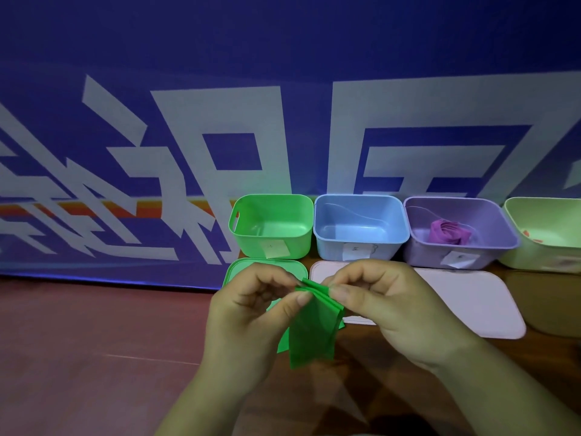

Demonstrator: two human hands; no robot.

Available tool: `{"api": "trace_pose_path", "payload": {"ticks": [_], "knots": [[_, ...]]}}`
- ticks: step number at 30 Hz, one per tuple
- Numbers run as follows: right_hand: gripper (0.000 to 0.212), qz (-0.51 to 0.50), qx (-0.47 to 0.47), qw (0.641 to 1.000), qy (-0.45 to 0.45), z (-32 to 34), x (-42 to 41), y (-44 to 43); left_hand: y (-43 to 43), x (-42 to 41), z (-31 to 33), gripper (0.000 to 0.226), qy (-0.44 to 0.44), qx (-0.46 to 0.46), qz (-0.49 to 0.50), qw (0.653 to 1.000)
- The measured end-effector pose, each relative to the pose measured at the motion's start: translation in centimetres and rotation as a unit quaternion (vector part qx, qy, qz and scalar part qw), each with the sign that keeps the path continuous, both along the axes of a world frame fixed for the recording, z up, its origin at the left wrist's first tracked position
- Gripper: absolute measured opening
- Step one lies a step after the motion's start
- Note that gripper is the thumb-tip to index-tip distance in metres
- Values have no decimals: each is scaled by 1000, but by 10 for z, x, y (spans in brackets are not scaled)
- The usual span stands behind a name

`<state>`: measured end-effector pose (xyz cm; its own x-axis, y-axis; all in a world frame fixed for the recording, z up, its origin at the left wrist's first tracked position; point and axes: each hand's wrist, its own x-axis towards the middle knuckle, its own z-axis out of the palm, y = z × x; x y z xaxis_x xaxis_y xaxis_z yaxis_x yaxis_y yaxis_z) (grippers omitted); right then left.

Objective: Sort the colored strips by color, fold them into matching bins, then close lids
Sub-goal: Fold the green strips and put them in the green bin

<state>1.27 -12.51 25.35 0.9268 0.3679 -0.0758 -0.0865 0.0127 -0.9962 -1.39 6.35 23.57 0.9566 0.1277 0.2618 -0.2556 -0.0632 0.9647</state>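
Pinches the folded green strip [309,328] at its top edge with left hand [251,313] and right hand [390,306], thumbs and curled fingers on either side. Holds it between both hands, hanging below the fingertips, above the table [540,357], in front of the green lid [240,269] and the open green bin [248,247].

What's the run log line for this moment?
left hand, right hand pinch green strip | green bin empty, lid off | purple bin holds purple strip
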Motion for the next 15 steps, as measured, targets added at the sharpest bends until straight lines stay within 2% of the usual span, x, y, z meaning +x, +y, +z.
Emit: {"api": "trace_pose_path", "payload": {"ticks": [10, 15], "knots": [[6, -7, 3, 1000, 27, -7, 9, 14, 12, 8, -6, 23, -12, 25, 5, 1000], [6, -10, 6, 1000, 26, -11, 13, 22, 17, 15, -13, 27, 0, -7, -16, 1000]]}}
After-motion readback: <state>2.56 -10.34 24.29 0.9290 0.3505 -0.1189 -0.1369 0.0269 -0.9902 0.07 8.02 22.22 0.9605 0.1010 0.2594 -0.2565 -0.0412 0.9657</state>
